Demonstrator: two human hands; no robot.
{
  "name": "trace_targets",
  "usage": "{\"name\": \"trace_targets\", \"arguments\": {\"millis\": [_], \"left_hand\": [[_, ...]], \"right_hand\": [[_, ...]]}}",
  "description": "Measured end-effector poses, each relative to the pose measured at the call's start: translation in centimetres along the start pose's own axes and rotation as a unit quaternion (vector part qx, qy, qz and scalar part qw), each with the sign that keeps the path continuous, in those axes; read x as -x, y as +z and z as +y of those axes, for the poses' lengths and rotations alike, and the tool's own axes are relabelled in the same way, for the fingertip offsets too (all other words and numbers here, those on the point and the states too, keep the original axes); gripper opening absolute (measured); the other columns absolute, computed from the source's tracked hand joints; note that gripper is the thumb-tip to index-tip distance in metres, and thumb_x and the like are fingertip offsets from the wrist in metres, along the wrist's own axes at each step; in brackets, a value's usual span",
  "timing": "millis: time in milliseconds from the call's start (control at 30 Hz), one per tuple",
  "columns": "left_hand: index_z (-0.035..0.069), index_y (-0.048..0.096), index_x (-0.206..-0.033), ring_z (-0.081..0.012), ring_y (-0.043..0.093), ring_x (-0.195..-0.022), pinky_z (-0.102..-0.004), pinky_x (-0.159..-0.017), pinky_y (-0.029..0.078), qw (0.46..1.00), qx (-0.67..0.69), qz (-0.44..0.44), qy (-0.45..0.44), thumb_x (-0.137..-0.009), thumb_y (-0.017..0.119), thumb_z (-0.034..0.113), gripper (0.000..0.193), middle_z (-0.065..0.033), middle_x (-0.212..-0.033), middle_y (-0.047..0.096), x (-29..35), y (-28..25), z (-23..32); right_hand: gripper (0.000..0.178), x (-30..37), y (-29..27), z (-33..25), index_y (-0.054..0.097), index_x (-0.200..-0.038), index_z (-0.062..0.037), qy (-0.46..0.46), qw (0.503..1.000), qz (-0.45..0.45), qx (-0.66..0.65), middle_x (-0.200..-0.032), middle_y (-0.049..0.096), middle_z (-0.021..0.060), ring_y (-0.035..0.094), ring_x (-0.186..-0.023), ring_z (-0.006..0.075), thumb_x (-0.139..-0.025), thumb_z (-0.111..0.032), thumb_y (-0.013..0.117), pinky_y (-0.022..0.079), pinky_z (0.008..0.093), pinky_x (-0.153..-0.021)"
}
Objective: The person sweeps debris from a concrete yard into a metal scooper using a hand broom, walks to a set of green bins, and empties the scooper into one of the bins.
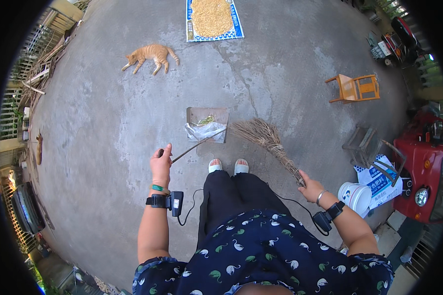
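Observation:
My left hand (161, 162) is closed round the thin handle of a dustpan (221, 116), which rests on the concrete in front of my feet. Some greenish plant scraps (206, 120) and a crumpled clear plastic sheet (204, 131) lie in the pan. In my right hand (311, 187) is the narrow end of a twig broom (273, 146). Its bristles spread toward the pan's right side, close to its edge; whether they touch the floor I cannot tell.
Ahead, an orange cat (152, 54) lies near a mat of yellow grain (212, 18). To the right are a wooden chair (352, 88), a grey stool (361, 143), white buckets (355, 196), a printed sack (382, 184) and a red vehicle (418, 169). Sticks (37, 78) line the left.

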State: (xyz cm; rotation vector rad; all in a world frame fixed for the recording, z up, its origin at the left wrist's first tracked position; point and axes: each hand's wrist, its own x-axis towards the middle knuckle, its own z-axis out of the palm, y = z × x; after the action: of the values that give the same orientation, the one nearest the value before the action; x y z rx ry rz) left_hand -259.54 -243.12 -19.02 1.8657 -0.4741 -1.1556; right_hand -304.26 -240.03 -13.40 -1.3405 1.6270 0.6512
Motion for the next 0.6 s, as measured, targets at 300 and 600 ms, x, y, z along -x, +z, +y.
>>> {"name": "trace_targets", "arguments": {"millis": [300,600], "left_hand": [[0.007,0.047,-0.058,-0.0047,0.032,-0.043,-0.0195,-0.039,0.025,0.996,0.061,0.040,0.057,-0.075,0.061,0.027,0.030,0.0042,-0.048,0.037,5.2,-2.3,5.2],[0.006,0.045,-0.061,-0.0040,0.027,-0.042,-0.0196,-0.039,0.021,0.985,0.083,0.128,0.077,-0.075,0.061,0.023,0.027,0.0061,-0.050,0.032,9.2,-7.4,5.3]], "right_hand": [[0.064,1.3,-1.8,2.6,0.021,-0.129,-0.0143,-0.090,0.989,0.115,0.032,-0.091,0.055,0.0257,0.053,-0.084,0.0386,-0.074,-0.017,0.053,0.042,0.0416,-0.074],[0.063,4.0,-6.1,0.5,0.026,-0.127,-0.0169,-0.321,0.936,0.115,0.091,-0.095,0.056,0.0189,0.053,-0.085,0.0363,-0.071,-0.012,0.056,0.043,0.0390,-0.073]]}}
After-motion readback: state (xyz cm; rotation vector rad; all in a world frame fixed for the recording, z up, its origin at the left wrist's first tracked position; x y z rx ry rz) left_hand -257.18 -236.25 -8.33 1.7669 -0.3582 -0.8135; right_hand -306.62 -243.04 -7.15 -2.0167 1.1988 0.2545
